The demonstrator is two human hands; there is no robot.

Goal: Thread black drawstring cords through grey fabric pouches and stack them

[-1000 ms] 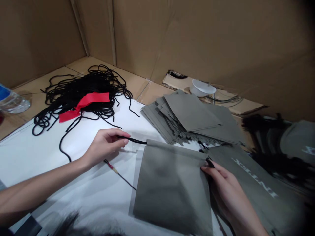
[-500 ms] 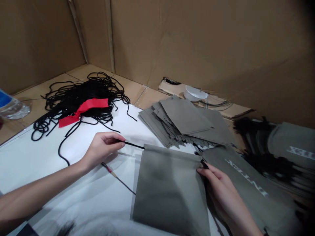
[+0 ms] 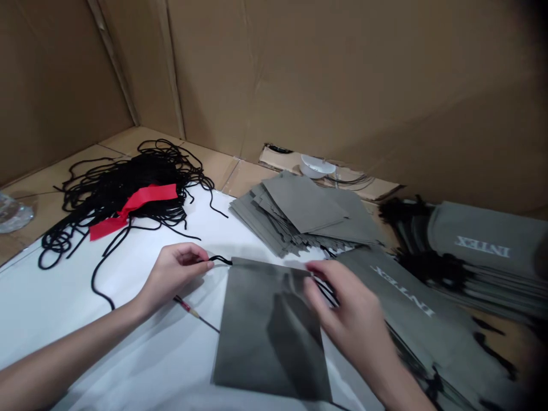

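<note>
Thumb and forefinger of the left grip [image 3: 175, 274] are clenched on the black cord [image 3: 220, 260] where it comes out of the top left corner of the grey pouch [image 3: 261, 337]. The right grip [image 3: 351, 317] is at the pouch's top right corner, fingers bent over the cord strands that leave that side. It is blurred, so I cannot tell whether it has them pinched or only rests on them.

The pouch lies flat on the white sheet [image 3: 64, 297], between the two grips, with its open end away from the person. A thin rod with a red band [image 3: 188, 307] lies on the sheet just beside the left wrist, held by neither grip.

Cord shows at both top corners, so I judge this pouch as threaded through its hem, though no knot can be made out.

Farther out, a fanned stack of flat grey pouches [image 3: 299, 211] shows no cords. To the right, printed pouches [image 3: 402, 282] lie among black cord, seemingly done. A loose bundle of cords [image 3: 124, 182] tied with a red strip [image 3: 137, 202] sits at the far left of the cardboard-lined desk [image 3: 240, 171]. By the stack and the bundle, much seems left.
</note>
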